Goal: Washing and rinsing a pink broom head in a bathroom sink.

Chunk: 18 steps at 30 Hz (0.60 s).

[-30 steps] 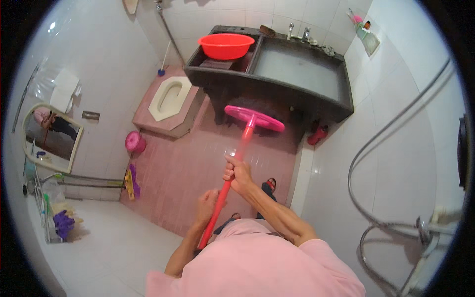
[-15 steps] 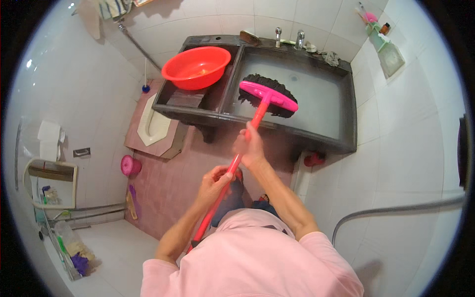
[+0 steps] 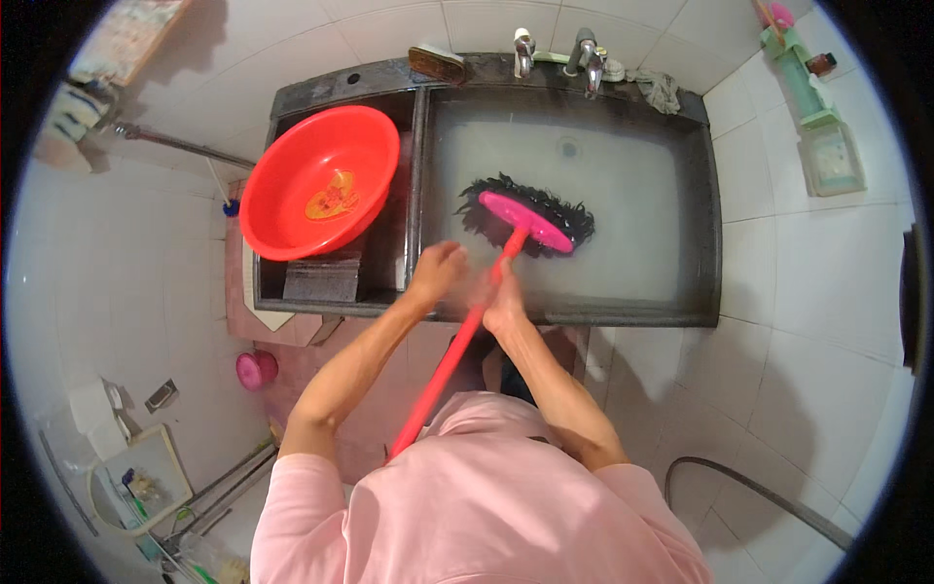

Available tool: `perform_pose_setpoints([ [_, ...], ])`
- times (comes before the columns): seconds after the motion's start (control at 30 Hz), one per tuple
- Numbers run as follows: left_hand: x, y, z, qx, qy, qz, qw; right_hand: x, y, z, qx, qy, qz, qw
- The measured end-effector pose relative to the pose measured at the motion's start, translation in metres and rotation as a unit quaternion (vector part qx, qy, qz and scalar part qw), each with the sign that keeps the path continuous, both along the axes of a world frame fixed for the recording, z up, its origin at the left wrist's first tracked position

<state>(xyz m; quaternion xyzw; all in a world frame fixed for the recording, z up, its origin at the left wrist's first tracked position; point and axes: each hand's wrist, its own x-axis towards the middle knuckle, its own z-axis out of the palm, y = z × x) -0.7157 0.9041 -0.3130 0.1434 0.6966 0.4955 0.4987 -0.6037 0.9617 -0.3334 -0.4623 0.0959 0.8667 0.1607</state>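
The right hand (image 3: 504,306) is closed around the red handle (image 3: 443,378) of a pink-topped mop (image 3: 533,225); the left (image 3: 437,273), blurred, hovers just beside, half-curled and seemingly empty. Wetting looks under way: ahead of the hands, the mop's strands already sit in the sink's (image 3: 637,319) cloudy water (image 3: 628,209), not yet lifted out.

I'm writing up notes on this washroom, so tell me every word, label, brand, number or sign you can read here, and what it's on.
No text can be read.
Red basin: yellow-orange pattern inside, too blurred to tell any lettering.
Small brown container at upper right: too small to tell.
Pink mop head: no lettering visible.
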Motion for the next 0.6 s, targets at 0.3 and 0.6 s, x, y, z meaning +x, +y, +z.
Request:
perform_pose_setpoints([
  [0.3,-0.001,0.090,-0.060,-0.113,-0.239,0.100,0.959,0.010,-0.003,-0.023,-0.070,0.064,-0.002,0.995],
  [0.6,-0.024,0.100,-0.033,0.025,-0.413,0.148,0.898,0.007,-0.018,0.081,-0.003,0.049,0.061,0.997],
])
